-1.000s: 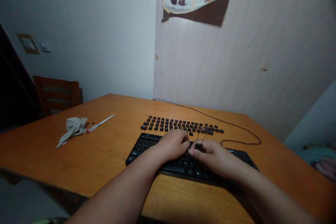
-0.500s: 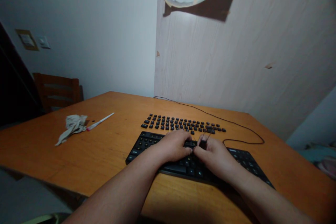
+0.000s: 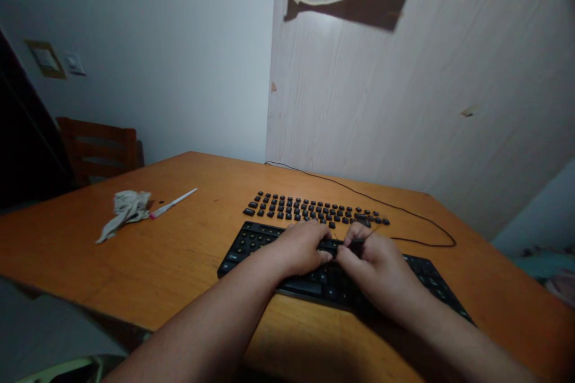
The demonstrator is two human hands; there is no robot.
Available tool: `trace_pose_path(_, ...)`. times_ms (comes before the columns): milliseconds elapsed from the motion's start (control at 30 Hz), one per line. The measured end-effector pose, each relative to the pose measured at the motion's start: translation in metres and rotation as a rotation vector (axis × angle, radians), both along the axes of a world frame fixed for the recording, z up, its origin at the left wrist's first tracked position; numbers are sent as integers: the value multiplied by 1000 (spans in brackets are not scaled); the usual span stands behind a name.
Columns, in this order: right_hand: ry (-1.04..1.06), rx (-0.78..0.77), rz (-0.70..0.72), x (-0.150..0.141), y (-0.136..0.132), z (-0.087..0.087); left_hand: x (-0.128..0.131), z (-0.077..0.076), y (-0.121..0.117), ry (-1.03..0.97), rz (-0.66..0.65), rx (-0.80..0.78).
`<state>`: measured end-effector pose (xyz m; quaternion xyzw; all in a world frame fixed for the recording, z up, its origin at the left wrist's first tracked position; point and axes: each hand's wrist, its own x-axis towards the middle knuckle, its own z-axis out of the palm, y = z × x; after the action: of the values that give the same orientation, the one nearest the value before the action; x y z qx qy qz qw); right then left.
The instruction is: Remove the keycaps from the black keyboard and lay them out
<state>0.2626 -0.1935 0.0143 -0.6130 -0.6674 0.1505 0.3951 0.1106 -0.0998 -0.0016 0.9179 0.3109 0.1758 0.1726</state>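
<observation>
A black keyboard lies on the wooden table in front of me, with bare switches showing at its left where keycaps are off. My left hand lies across its middle, fingers bent over the rear part and thumb apart from the forefinger, holding the board. Just to the right, my right hand is closed around a small black keycap puller with thin wires, low over the keys. Its lower end is hidden by the fingers. Loose black keycaps lie in rows behind the keyboard.
A crumpled pale cloth and a thin white brush-like stick with a pink end lie at the left. The black cable loops across the table's back and right. A wooden chair stands beyond the left edge, a wall behind.
My right hand has turned, and the puller's wires, earlier pointing up, now tilt to the right. My left hand stays on the keyboard. The view has shifted slightly.
</observation>
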Motion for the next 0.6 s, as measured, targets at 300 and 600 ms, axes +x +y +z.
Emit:
trace_pose_path(300, 272, -7, -106, 25, 20, -1, 1, 1, -1, -72, -2, -22)
trace_pose_path(600, 357, -10, -83, 15, 16, -1, 14, 5, -9, -463, -90, -495)
